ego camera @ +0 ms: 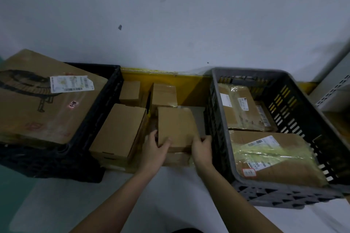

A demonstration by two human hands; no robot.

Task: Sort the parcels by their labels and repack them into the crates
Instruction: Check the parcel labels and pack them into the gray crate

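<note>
Head view: plain brown parcel (175,128) sits on floor between black crate (98,111) and grey crate (295,191), atop another box. Left hand (156,149) curls fingers over near-left corner; right hand (201,149) wraps near-right corner. Long axis runs away from person. No label visible on top. Grey crate lies just beside right hand, nearer than black.
</note>
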